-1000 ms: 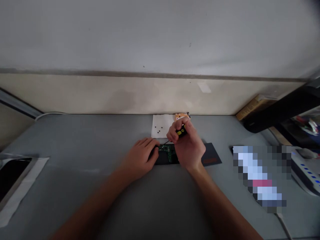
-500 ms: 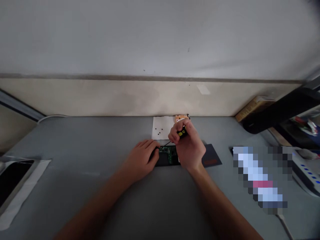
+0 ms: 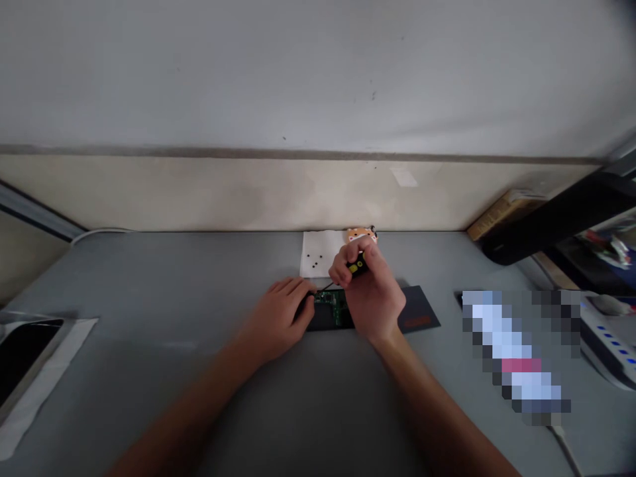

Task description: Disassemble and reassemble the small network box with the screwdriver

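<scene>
A black-and-yellow screwdriver (image 3: 358, 265) is gripped in my right hand (image 3: 370, 291), its thin shaft slanting down to the left. The tip is at the far left part of an opened black device with a green circuit board (image 3: 338, 310), close to my left fingertips; whether it touches a screw cannot be made out. My left hand (image 3: 284, 315) clasps the device's left end, fingers over the far side and thumb nearer me. My right hand hides part of the device's right side. Just beyond it, several tiny black screws (image 3: 315, 263) lie on white paper (image 3: 308, 270).
A dark flat sheet (image 3: 420, 308) lies right of the device. An orange cartoon-faced item (image 3: 362, 234) sits against the wall. Further right are a blurred-out screen (image 3: 517, 358), a white power strip (image 3: 609, 341) and a black cylinder (image 3: 541, 228). A dark phone-like slab (image 3: 30, 354) lies at left.
My right hand has shifted slightly left with the screwdriver, and its tip is now nearer my left fingers. My left hand keeps its hold on the device.
</scene>
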The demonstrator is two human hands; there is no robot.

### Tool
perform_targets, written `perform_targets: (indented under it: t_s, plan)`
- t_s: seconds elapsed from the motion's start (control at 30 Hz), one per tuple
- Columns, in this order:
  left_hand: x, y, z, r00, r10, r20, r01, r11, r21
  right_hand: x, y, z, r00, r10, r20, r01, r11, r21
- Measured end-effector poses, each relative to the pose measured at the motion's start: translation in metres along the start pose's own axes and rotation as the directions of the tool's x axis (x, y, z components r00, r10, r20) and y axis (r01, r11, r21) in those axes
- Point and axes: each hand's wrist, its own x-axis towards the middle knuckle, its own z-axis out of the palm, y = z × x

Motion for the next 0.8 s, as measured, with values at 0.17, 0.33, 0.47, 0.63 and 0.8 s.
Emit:
perform_targets:
  t_s: [0.17,0.33,0.47,0.63,0.8]
  plan:
    - [-0.0001,-0.0001,0.0008,1.0,0.001,-0.002,-0.001,1.0,0.007,-0.0003,0.0001,-0.0003,1.0,0.0,-0.005,0.0,1.0,-0.013]
    - [-0.0007,-0.0009,0.0016,1.0,-0.003,0.009,0.003,1.0,-0.002,-0.0018,-0.0001,0.0006,1.0,0.003,0.024,-0.003,1.0,0.006]
    - [-0.0009,-0.0017,0.0014,1.0,-0.008,0.028,0.008,1.0,-0.004,-0.002,-0.0001,0.0008,0.999,-0.001,0.036,0.001,1.0,-0.02]
    - [-0.0001,-0.0007,-0.0006,0.999,-0.011,0.035,0.011,1.0,0.005,-0.0006,0.0001,-0.0006,1.0,-0.005,-0.007,0.005,0.998,-0.055]
    - [0.001,-0.0002,-0.0022,1.0,-0.008,0.028,0.008,1.0,-0.018,-0.0014,0.0026,-0.0005,0.999,0.016,0.04,-0.015,1.0,-0.006]
